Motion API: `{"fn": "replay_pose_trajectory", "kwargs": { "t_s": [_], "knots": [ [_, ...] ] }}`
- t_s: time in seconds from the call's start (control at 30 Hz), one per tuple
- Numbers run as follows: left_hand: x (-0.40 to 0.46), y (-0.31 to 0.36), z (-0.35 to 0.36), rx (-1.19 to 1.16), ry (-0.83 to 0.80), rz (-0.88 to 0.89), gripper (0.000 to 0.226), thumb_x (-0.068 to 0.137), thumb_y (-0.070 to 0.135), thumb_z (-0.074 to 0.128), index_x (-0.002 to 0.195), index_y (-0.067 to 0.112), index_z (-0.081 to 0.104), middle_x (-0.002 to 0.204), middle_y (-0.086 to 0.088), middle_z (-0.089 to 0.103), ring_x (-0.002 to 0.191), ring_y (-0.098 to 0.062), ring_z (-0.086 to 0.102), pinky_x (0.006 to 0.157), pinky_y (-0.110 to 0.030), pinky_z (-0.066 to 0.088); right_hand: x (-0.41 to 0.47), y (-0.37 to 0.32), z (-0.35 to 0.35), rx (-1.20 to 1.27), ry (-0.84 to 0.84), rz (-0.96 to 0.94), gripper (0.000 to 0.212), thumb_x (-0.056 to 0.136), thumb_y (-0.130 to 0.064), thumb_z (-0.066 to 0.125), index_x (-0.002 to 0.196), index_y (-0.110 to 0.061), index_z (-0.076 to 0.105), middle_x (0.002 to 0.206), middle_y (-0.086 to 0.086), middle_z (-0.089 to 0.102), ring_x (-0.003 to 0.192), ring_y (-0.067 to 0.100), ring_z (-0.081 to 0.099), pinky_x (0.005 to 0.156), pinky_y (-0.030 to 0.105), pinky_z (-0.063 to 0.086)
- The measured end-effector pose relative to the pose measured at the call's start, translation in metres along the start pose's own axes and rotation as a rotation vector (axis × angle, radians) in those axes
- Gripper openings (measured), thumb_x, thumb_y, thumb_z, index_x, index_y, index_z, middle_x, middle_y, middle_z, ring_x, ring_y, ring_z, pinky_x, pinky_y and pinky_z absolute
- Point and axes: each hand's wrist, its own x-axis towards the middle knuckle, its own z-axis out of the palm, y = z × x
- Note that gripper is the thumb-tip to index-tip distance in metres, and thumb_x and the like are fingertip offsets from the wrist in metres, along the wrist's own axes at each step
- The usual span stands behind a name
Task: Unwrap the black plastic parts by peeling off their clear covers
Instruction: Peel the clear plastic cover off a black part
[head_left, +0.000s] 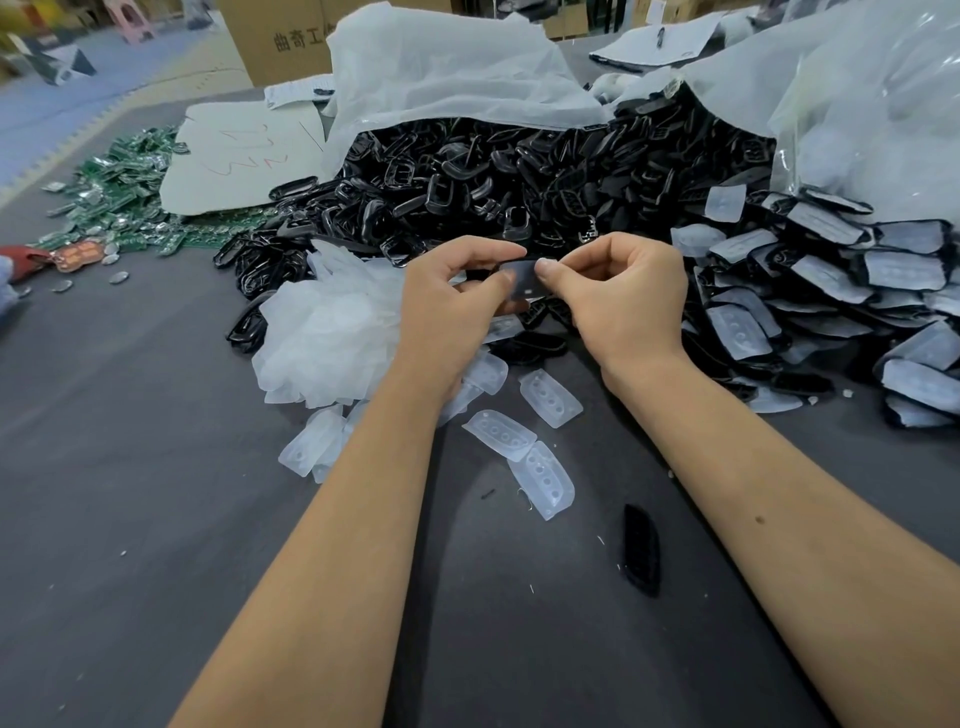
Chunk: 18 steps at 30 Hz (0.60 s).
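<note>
Both of my hands hold one black plastic part (523, 280) with a clear cover above the table's middle. My left hand (457, 291) pinches its left end, fingers curled. My right hand (618, 291) pinches its right end between thumb and forefinger. Whether the cover has lifted off the part is hard to tell. A heap of wrapped black parts (831, 270) lies to the right. Peeled clear covers (545, 447) are scattered on the table under my hands.
A big pile of bare black parts (493, 182) spills from a white sack (441, 67) behind my hands. Crumpled clear plastic (332, 322) lies at the left. Green circuit boards (130, 182) sit far left. One black part (641, 551) lies alone on the dark table (156, 519).
</note>
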Motion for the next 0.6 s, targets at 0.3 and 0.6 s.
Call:
{"fn": "replay_pose_trajectory", "kwargs": {
  "t_s": [0.3, 0.6],
  "knots": [
    [0.0004, -0.001, -0.0007, -0.04, 0.008, -0.034, 0.013, 0.09, 0.001, 0.072, 0.102, 0.005, 0.078, 0.09, -0.002, 0.076, 0.083, -0.02, 0.075, 0.075, -0.037, 0.063, 0.0004, -0.0008, -0.0013, 0.027, -0.002, 0.024, 0.02, 0.073, -0.033, 0.09, 0.068, -0.023, 0.074, 0.066, -0.004, 0.074, 0.065, 0.014, 0.072, 0.068, 0.035, 0.062],
    [0.0004, -0.002, -0.0014, -0.075, 0.013, -0.057, 0.014, 0.09, 0.002, 0.07, 0.096, 0.011, 0.079, 0.089, -0.003, 0.076, 0.081, -0.026, 0.075, 0.075, -0.04, 0.063, -0.0008, -0.0009, -0.0004, 0.02, -0.038, 0.009, 0.021, 0.075, -0.031, 0.091, 0.07, -0.024, 0.072, 0.065, -0.005, 0.072, 0.059, 0.008, 0.066, 0.062, 0.027, 0.056]
  ]
}}
